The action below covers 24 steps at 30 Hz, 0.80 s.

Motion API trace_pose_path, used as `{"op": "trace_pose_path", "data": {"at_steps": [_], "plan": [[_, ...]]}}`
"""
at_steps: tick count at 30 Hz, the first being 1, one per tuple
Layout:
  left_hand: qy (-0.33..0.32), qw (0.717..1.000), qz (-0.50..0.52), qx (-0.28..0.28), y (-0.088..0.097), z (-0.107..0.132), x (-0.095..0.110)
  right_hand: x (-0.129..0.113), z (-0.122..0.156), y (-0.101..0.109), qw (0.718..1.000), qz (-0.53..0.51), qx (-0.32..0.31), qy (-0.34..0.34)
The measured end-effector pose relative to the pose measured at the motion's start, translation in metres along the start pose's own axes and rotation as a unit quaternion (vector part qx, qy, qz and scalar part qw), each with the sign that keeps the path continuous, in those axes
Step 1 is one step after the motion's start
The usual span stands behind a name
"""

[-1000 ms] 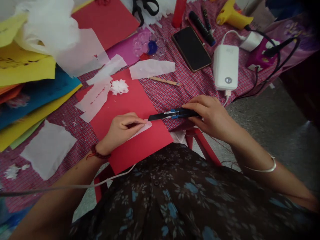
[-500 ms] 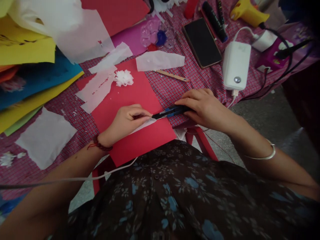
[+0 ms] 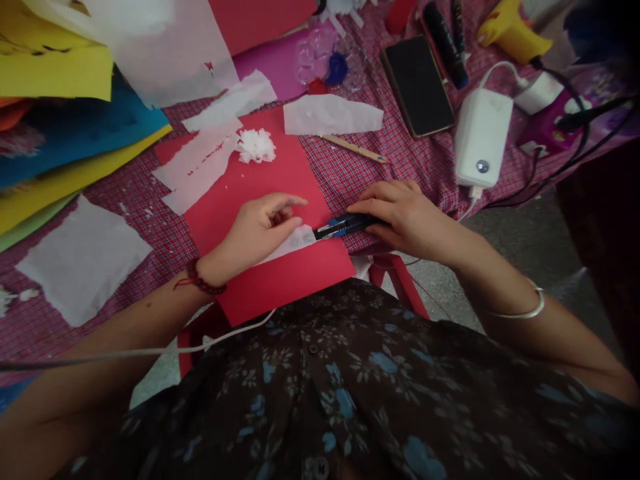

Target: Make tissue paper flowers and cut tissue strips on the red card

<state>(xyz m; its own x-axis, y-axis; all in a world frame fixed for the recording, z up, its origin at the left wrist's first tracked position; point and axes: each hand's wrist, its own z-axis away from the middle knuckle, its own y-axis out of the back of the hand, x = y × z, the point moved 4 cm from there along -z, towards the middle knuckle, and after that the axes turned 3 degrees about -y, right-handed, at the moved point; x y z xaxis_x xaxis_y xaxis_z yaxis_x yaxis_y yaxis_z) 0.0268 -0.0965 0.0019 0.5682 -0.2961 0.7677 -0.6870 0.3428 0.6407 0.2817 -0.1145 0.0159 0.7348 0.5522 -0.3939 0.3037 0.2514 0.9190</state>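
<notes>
My right hand (image 3: 395,215) grips a black and blue stapler (image 3: 343,225), its front end at the right tip of a white paper strip (image 3: 295,241). The strip lies over a red sheet (image 3: 305,277). My left hand (image 3: 263,230) rests over the strip's left part, forefinger stretched out and thumb apart from it, the other fingers curled. Part of the strip is hidden beneath this hand. Farther up the red sheet sits a ruffled white paper flower (image 3: 256,145).
Torn white paper pieces (image 3: 333,115) lie around the red sheet. A pencil (image 3: 355,149), a phone (image 3: 419,85), a white power bank (image 3: 484,137) and a yellow glue gun (image 3: 515,30) are at the right. Coloured sheets (image 3: 85,157) are stacked at left. A cable (image 3: 220,343) crosses before me.
My left forefinger and thumb have parted and drawn back from the stapler's tip, uncovering the strip's end. My right hand keeps its grip. The view has shifted slightly.
</notes>
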Motion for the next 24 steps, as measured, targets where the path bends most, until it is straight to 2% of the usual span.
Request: {"op": "trace_pose_path", "data": {"at_steps": [3,7,14,24], "plan": [[-0.074,0.988,-0.134,0.026,0.003,-0.002,0.008,-0.002,0.003,0.001,1.000,0.001,0.002,0.005],[-0.145,0.957,-0.249,-0.032,-0.009,-0.011,0.013,-0.003,0.003,0.001,1.000,0.002,0.003,0.006],[-0.168,0.938,-0.283,-0.112,-0.023,-0.020,0.007,-0.005,0.009,0.003,1.000,0.009,-0.023,0.003],[-0.165,0.934,-0.293,-0.119,-0.026,-0.020,0.006,-0.011,0.048,-0.003,1.000,-0.012,0.017,-0.005]]}}
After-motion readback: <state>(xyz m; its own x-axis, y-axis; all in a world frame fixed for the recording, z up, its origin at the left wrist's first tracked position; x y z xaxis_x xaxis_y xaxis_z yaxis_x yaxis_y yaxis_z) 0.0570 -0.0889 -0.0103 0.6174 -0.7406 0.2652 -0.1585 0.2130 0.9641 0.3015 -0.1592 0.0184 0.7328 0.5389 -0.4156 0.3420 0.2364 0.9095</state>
